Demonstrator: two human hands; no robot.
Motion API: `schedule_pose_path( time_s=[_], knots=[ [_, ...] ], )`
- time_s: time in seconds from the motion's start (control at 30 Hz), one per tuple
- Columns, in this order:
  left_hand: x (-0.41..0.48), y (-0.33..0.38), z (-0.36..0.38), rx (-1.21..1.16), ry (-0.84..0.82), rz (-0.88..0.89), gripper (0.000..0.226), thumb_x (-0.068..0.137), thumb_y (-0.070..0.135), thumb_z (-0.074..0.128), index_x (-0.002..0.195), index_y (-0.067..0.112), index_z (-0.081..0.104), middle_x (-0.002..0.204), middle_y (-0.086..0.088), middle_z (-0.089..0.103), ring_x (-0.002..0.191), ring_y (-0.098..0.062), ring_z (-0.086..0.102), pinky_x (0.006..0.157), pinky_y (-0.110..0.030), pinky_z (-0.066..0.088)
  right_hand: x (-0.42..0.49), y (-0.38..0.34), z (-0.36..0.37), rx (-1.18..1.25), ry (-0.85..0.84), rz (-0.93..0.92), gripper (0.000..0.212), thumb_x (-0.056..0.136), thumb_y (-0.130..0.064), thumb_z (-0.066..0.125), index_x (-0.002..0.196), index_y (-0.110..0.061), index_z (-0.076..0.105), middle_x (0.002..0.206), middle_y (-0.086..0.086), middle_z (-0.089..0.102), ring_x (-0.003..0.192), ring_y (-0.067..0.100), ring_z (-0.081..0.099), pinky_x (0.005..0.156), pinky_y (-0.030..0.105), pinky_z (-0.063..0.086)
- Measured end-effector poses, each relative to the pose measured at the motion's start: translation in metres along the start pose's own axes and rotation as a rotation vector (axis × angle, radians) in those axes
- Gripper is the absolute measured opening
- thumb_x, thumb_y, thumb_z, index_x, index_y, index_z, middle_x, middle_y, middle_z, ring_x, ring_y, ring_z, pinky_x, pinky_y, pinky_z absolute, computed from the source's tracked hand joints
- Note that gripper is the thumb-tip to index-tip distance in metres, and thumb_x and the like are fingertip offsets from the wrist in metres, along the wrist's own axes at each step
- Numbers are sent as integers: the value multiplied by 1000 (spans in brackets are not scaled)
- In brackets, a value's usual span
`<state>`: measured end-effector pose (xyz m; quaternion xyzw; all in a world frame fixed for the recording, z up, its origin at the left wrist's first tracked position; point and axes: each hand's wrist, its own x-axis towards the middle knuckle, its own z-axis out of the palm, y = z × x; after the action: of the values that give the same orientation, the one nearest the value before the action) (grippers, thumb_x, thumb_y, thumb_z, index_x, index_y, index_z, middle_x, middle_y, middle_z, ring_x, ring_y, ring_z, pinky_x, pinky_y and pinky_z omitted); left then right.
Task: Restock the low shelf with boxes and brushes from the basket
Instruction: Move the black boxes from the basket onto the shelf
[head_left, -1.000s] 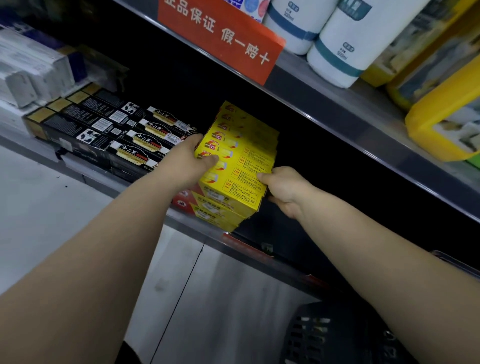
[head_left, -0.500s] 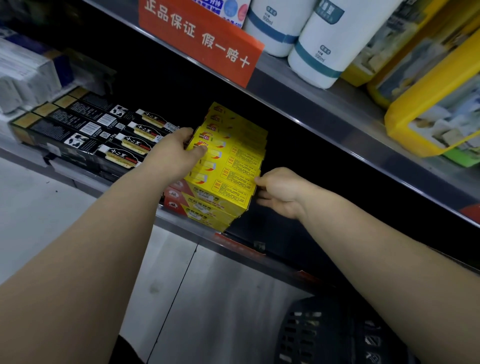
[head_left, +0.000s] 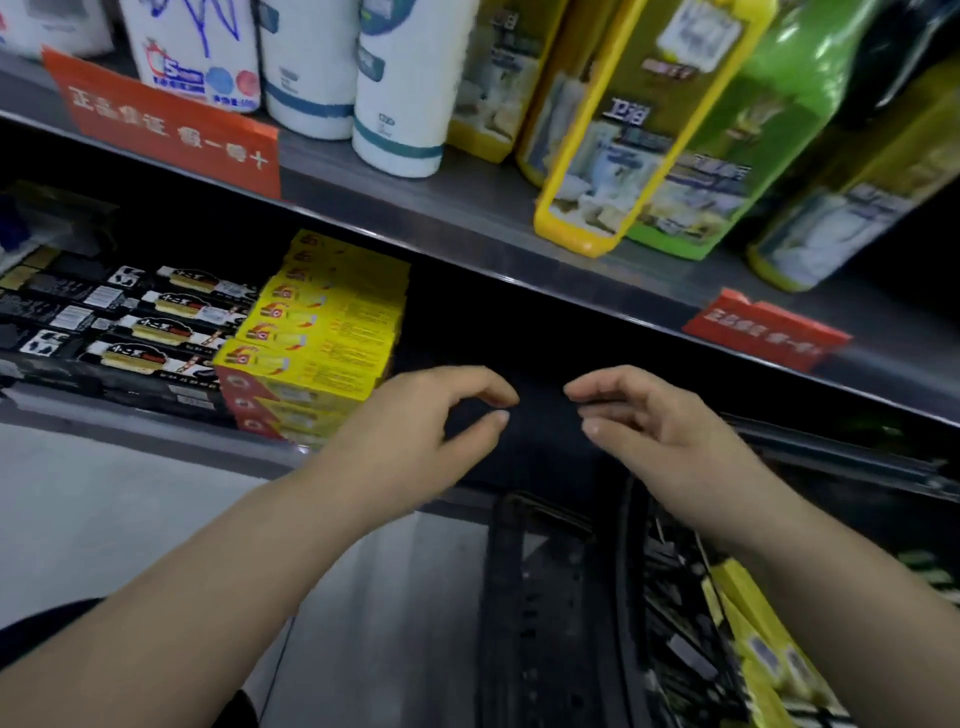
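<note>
A stack of yellow boxes (head_left: 332, 332) sits on the low shelf (head_left: 130, 415), right beside rows of black boxes (head_left: 130, 317). My left hand (head_left: 415, 431) hovers just right of the yellow stack, fingers apart, holding nothing. My right hand (head_left: 654, 431) is level with it further right, also empty with curled, spread fingers. Both hands are in front of the dark part of the shelf to the right of the stack. Below them stands the black basket (head_left: 550, 597), with more yellow boxes (head_left: 763, 639) inside at the lower right.
The upper shelf (head_left: 467, 208) juts out above my hands, carrying white bottles (head_left: 405, 93) and yellow and green packs (head_left: 649, 130). Red price tags (head_left: 171, 124) hang from its edge. Grey floor (head_left: 104, 504) lies at the lower left.
Both hands have let go of the yellow boxes, which now rest on the shelf. The hands have drawn back and to the right, and the view has swung right toward the basket.
</note>
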<state>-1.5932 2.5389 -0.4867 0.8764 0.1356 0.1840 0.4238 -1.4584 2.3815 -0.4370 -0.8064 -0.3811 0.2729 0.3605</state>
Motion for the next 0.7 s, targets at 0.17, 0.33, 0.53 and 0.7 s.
schedule_pose_path(
  time_s=[0.17, 0.33, 0.53, 0.7],
  knots=[
    [0, 68, 52, 45, -255, 216, 21, 91, 38, 50, 110, 38, 61, 104, 27, 60, 96, 7, 53, 76, -9, 43, -80, 70, -49, -86, 128, 161, 20, 90, -12, 59, 90, -31, 64, 90, -8, 68, 83, -2, 62, 73, 12, 46],
    [7, 103, 120, 197, -573, 276, 27, 96, 40, 45, 121, 37, 53, 120, 21, 56, 103, 2, 51, 83, -18, 45, -136, 160, -63, -359, -75, 394, 15, 92, -18, 54, 93, -32, 58, 99, -6, 63, 86, 13, 61, 73, 30, 49],
    [24, 106, 180, 465, -755, 222, 33, 93, 43, 48, 126, 37, 49, 109, 16, 56, 77, 0, 50, 64, -22, 45, -158, 218, -63, -626, -361, 431, 35, 91, -26, 54, 125, -18, 48, 124, 6, 51, 107, 24, 53, 82, 34, 43],
    [24, 99, 200, 520, -891, 112, 31, 94, 39, 48, 124, 34, 51, 100, 20, 56, 74, 0, 47, 60, -15, 38, -160, 240, -66, -479, -379, 442, 56, 91, -33, 55, 140, -22, 31, 136, 6, 42, 111, 28, 54, 83, 34, 46]
  ],
)
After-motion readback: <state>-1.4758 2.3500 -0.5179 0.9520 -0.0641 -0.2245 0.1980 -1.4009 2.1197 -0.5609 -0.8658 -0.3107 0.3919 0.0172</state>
